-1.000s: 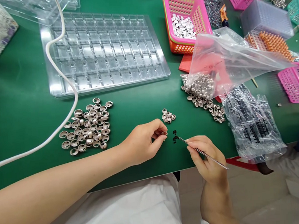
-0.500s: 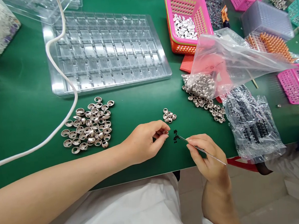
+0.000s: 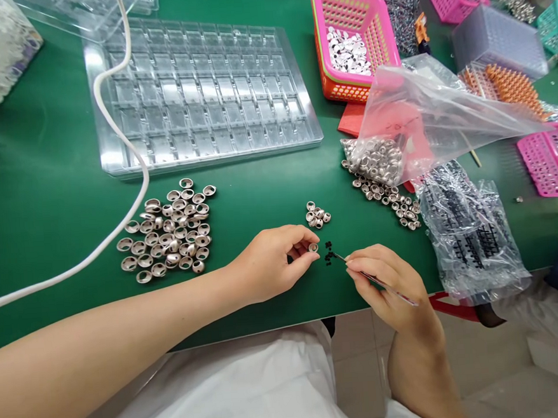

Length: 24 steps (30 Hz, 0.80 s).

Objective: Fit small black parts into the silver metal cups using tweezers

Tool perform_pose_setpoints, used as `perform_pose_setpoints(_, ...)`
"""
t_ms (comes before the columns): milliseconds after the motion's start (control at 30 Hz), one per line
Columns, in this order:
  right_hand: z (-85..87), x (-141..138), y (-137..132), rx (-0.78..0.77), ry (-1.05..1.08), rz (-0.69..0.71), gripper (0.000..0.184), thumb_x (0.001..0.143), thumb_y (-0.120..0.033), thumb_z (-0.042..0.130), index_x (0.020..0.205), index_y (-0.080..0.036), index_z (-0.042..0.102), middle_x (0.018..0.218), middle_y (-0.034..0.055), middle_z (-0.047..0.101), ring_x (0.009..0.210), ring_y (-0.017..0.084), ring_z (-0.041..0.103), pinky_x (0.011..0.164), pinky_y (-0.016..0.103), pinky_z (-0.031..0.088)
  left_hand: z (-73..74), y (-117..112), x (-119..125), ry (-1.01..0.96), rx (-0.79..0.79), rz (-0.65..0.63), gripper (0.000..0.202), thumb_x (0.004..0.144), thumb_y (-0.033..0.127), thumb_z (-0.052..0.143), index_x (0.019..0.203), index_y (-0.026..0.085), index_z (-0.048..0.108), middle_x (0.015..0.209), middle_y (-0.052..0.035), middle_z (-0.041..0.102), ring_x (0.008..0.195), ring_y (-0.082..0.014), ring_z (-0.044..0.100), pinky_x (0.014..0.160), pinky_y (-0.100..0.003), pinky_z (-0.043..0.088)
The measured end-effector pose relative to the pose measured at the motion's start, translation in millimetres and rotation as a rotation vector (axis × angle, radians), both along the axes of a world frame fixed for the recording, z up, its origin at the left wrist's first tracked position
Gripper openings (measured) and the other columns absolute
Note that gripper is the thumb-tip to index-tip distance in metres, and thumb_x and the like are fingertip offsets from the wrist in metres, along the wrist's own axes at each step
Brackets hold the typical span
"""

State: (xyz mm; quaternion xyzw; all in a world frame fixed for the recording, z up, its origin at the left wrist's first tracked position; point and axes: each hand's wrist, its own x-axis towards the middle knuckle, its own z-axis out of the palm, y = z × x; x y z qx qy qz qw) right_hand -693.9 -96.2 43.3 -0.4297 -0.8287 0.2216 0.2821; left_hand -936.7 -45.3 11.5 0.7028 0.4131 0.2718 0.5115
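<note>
Between the thumb and fingertips of my left hand (image 3: 278,263) is a small silvery metal ring-shaped piece (image 3: 313,248), its opening facing up. My right hand (image 3: 389,284) grips a pair of thin metal tweezers (image 3: 382,282), with the tip at a little cluster of tiny black parts (image 3: 328,254) on the green table. Whether the tips pinch one of the black parts is too small to tell. Just beyond my left fingers lies a small group of similar metal pieces (image 3: 317,215). A larger spread of hollow metal pieces (image 3: 166,233) lies left of my left forearm's far side.
A clear compartment tray (image 3: 204,93) lies at the back, crossed on its left by a white cable (image 3: 119,124). Pink basket (image 3: 382,42) with white pieces, a plastic bag of metal pieces (image 3: 375,157) and a bag of black parts (image 3: 472,234) are at right.
The metal piece in my left fingers has tipped so its opening shows more. My right hand has shifted slightly, and the tweezers stay at the black parts. The whole view has moved a little.
</note>
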Motion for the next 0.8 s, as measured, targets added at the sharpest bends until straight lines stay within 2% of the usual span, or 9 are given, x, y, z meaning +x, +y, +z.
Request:
perform_pose_setpoints(233, 4.9, -0.1, 11.8, -0.009, -0.046, 0.061, 0.038, 0.087, 0.002, 0.061, 0.116, -0.023, 0.058, 0.097, 0.0042, 0.07, 0.084, 0.016, 0.064, 0.072, 0.033, 0.053, -0.4, -0.4, -0.2, -0.014, -0.026, -0.011, 0.012, 0.09, 0.021, 0.062, 0.098, 0.015, 0.069, 0.088, -0.0015, 0.073, 0.072, -0.0114, 0.068, 0.068, -0.02, 0.055)
perform_pose_setpoints(433, -2.0, -0.3, 7.9, 0.008, 0.01, -0.029, 0.036, 0.085, 0.003, 0.064, 0.111, -0.022, 0.061, 0.095, 0.003, 0.07, 0.082, 0.015, 0.065, 0.071, 0.032, 0.054, 3.2, 1.7, -1.1, -0.006, -0.075, -0.019, 0.007, 0.088, 0.02, 0.064, 0.093, 0.016, 0.065, 0.085, -0.0004, 0.071, 0.071, -0.0112, 0.066, 0.066, -0.02, 0.053)
perform_pose_setpoints(633, -11.1, -10.2, -9.3, 0.031, 0.239, -0.282, 0.034, 0.083, 0.001, 0.067, 0.107, -0.024, 0.068, 0.093, 0.003, 0.072, 0.084, 0.019, 0.068, 0.071, 0.036, 0.056, 8.5, 1.9, -0.7, -0.03, -0.175, 0.0, 0.01, 0.084, 0.024, 0.07, 0.087, 0.017, 0.063, 0.081, 0.0008, 0.069, 0.07, -0.012, 0.064, 0.065, -0.023, 0.051)
perform_pose_setpoints(800, -16.8, -46.7, -24.8, 0.127, 0.69, -0.656, 0.021, 0.083, -0.005, 0.068, 0.095, -0.023, 0.071, 0.082, 0.0014, 0.07, 0.078, 0.018, 0.067, 0.064, 0.033, 0.054, 11.2, -2.6, 1.3, -0.145, -0.343, 0.018, 0.014, 0.081, 0.025, 0.073, 0.086, 0.018, 0.063, 0.081, 0.0007, 0.07, 0.071, -0.0124, 0.064, 0.068, -0.023, 0.052)
